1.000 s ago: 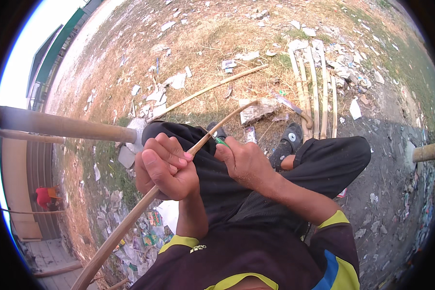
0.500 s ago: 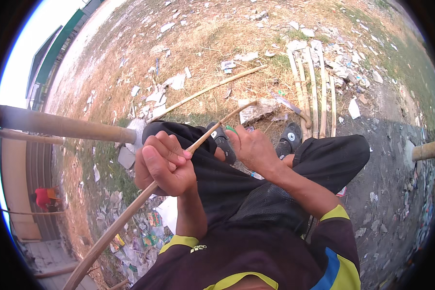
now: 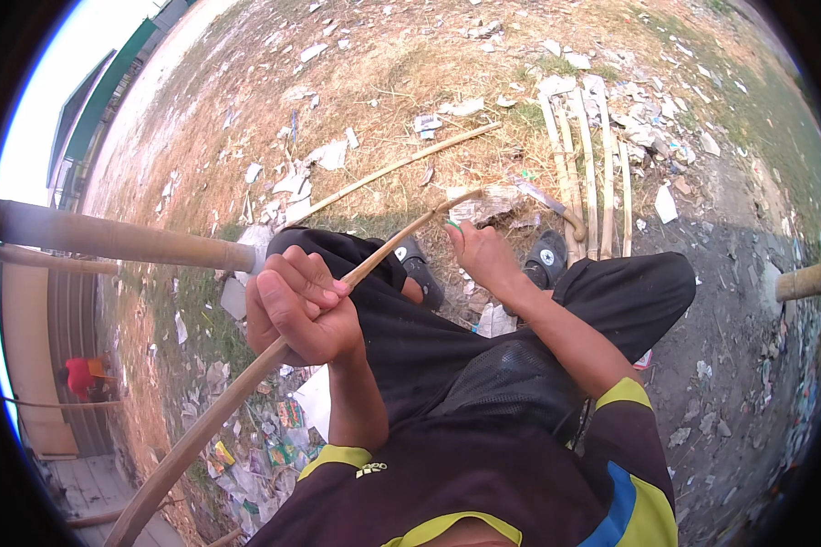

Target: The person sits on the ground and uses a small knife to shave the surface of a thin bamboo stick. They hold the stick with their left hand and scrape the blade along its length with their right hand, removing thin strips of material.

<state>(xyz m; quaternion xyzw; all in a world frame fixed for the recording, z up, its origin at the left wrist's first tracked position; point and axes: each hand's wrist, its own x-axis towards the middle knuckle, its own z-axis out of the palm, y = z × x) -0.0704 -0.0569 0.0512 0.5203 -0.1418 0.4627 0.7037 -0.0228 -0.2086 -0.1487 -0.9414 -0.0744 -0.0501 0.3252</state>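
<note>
At the left, a pole [image 3: 119, 235] is seen running from left to right. From the near left, where it is cut off by the edge of the view, a stick [image 3: 232, 397] is held on a slant; its long axis is directed far and to the right. It is gripped by the left hand [image 3: 301, 305], whose fingers are curled firmly around it. Beyond that grip, the thinner part is extended toward the far right, so its tip is brought nearer to the right hand [image 3: 485, 260] than to the left. By the right hand, a green tool [image 3: 453, 224] is held in a narrow grip, just beside the near right side of that thin part; whether the stick is touched by it cannot be made out. Farther right, a knife [image 3: 549, 201] with a hooked handle is seen on the ground [image 3: 730, 301], beside pale strips [image 3: 588, 178] laid lengthwise from near to far.
</note>
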